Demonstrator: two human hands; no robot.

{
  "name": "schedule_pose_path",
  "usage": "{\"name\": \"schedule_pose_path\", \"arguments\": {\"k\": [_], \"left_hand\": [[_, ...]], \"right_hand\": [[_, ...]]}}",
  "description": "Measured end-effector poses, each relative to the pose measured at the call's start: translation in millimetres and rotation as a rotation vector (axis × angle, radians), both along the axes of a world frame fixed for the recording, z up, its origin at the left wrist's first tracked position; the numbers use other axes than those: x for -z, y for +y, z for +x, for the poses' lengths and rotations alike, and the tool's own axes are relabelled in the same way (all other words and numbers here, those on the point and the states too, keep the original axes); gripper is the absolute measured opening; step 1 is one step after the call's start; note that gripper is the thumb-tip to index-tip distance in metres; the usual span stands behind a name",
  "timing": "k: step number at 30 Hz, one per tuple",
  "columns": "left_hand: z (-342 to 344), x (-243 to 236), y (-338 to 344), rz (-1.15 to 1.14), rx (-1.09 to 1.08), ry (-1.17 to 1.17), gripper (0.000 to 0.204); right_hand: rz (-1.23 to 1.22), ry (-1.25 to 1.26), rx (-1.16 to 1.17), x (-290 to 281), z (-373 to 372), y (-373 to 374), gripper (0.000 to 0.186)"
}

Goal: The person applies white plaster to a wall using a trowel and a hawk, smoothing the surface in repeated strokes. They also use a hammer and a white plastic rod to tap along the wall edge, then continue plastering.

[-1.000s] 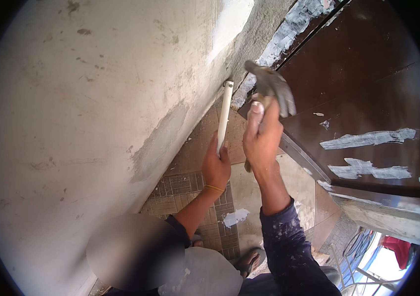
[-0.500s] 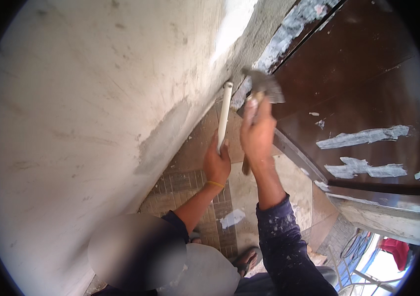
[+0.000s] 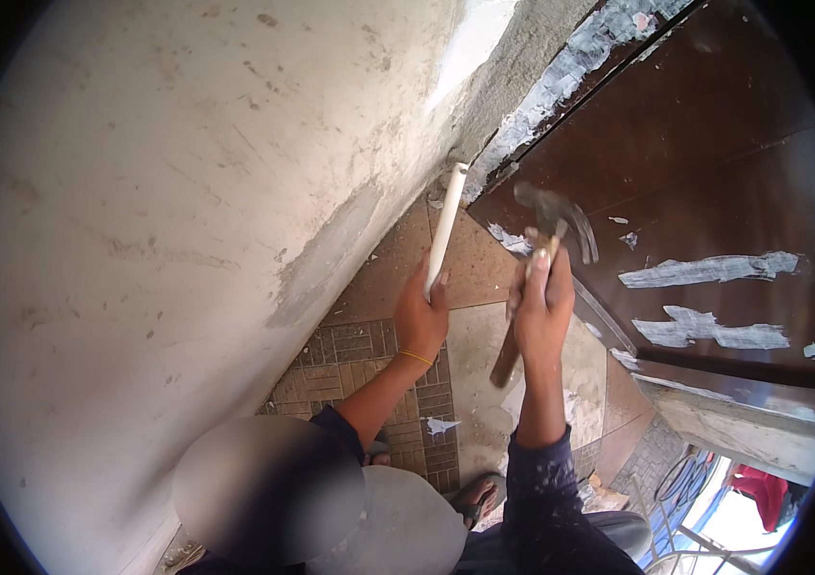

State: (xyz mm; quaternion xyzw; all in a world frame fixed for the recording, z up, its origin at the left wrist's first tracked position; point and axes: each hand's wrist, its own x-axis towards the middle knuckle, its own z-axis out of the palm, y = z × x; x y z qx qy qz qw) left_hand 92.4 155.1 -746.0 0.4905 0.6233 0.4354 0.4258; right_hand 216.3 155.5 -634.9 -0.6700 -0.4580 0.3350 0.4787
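Note:
A slim white plastic pipe (image 3: 448, 225) is gripped near its lower end by my left hand (image 3: 421, 314), which is closed around it. Its far end, with a small notch or hole, reaches the corner where the pale wall (image 3: 187, 192) meets the frame of the brown panel. To the right, my right hand (image 3: 543, 311) is wrapped around the wooden handle of a claw hammer (image 3: 565, 222). The hammer head stands apart from the pipe, above and in front of the brown panel. A yellow band circles my left wrist.
A brown door-like panel (image 3: 676, 172) streaked with white filler rises on the right. Below lies a tiled floor (image 3: 398, 278) with white spots. Blue cables or hoses (image 3: 685, 479), a red cloth (image 3: 762, 494) and metal bars are at the lower right. A foot in a sandal (image 3: 476, 498) stands below.
My right hand has drawn the hammer right and back toward me, away from the pipe's far end. That end has shifted slightly right, while my left hand keeps its hold.

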Motion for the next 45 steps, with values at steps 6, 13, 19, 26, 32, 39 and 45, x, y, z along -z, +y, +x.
{"name": "schedule_pose_path", "arguments": {"k": [6, 13, 19, 26, 32, 39, 45], "left_hand": [[0, 9, -7, -0.008, 0.01, 0.147, 0.04], [2, 25, 1, 0.059, -0.024, 0.173, 0.034], [-3, 26, 1, 0.077, -0.025, 0.107, 0.036], [-7, 25, 5, 0.114, -0.063, 0.142, 0.038], [-6, 29, 9, 0.185, -0.067, 0.085, 0.037], [-5, 27, 11, 0.113, -0.053, 0.012, 0.037], [10, 27, 10, 0.048, -0.072, -0.086, 0.037]], "right_hand": [[0.043, 0.314, 0.055, -24, -9, -61, 0.035], [-0.272, 0.171, 0.089, 29, -20, -93, 0.022], [-0.127, 0.19, -0.011, 34, -15, -83, 0.022], [-0.186, 0.066, 0.021, 21, -20, -66, 0.018], [-0.137, 0.018, 0.03, 18, -23, -50, 0.015], [-0.083, -0.135, -0.025, 18, -18, -36, 0.018], [0.171, -0.355, -0.058, 10, -17, -2, 0.02]]}}
